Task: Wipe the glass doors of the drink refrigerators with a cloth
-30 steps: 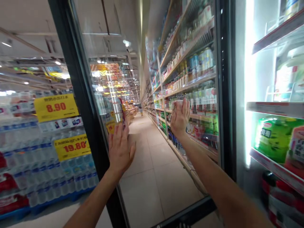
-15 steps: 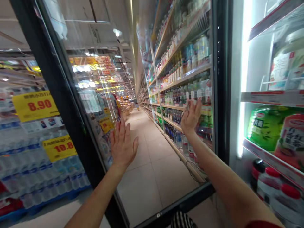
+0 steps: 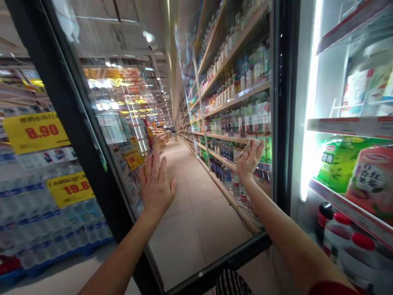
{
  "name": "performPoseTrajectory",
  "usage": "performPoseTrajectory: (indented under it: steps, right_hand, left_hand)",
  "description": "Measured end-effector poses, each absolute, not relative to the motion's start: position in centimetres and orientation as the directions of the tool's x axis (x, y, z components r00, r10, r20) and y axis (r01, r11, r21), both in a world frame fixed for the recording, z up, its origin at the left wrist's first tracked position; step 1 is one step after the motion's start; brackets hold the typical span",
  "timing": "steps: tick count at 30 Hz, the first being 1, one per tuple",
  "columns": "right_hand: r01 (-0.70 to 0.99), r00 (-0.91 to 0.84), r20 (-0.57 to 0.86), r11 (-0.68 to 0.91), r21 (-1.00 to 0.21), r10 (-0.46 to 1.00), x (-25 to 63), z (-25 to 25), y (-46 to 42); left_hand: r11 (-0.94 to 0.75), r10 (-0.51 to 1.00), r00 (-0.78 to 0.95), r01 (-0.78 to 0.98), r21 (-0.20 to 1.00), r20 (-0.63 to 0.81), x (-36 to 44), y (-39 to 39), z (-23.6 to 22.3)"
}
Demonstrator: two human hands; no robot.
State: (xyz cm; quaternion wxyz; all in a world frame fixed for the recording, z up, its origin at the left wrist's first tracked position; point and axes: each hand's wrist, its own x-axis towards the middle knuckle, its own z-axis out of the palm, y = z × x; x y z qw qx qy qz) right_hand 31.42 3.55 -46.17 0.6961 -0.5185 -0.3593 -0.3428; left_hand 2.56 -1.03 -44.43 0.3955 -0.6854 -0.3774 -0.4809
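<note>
My right hand (image 3: 248,162), fingers bent over a pale cloth (image 3: 255,142) at the glass door (image 3: 181,233), has slid nearer the door's black right frame (image 3: 281,102), so the rubbing apparently reaches that side; my left hand (image 3: 156,188), empty, fingers spread, seems braced flat.

Smooth, glossy glass door pane (image 3: 184,172) before the left hand (image 3: 156,184); in the right hand (image 3: 248,162), a matt, crumpled wad (image 3: 254,142), cloth or paper.
</note>
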Motion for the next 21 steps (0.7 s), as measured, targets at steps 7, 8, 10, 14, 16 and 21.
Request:
performPoseTrajectory:
  steps: [7, 8, 10, 14, 16, 21]
  right_hand:
    - [0.934, -0.114, 0.993, 0.346, 0.095, 0.037, 23.3, -49.0, 1.0]
    - [0.921, -0.185, 0.982, 0.354, 0.160, 0.037, 23.5, -49.5, 1.0]
    - [0.931, -0.170, 0.985, 0.332, 0.152, 0.028, 25.9, -50.1, 1.5]
    - [0.905, 0.369, 0.928, 0.244, -0.347, -0.047, 33.0, -50.1, 3.3]
    - [0.836, 0.518, 0.853, 0.248, -0.489, -0.065, 33.9, -50.2, 3.4]
    - [0.942, 0.031, 0.998, 0.331, -0.050, 0.062, 26.5, -51.9, 1.5]
  left_hand:
    - [-0.476, 0.148, 0.428, 0.821, -0.314, 0.892, 5.4, -1.5, -47.5]
    - [-0.471, 0.146, 0.426, 0.824, -0.316, 0.893, 5.5, -1.5, -47.7]
    - [-0.466, 0.142, 0.422, 0.826, -0.316, 0.895, 5.5, -1.5, -47.9]
    - [-0.444, 0.154, 0.423, 0.837, -0.320, 0.893, 5.5, -1.5, -47.8]
    - [-0.431, 0.156, 0.410, 0.847, -0.312, 0.899, 5.6, -1.5, -47.8]
    - [-0.441, 0.149, 0.389, 0.849, -0.291, 0.909, 6.0, -1.4, -48.0]
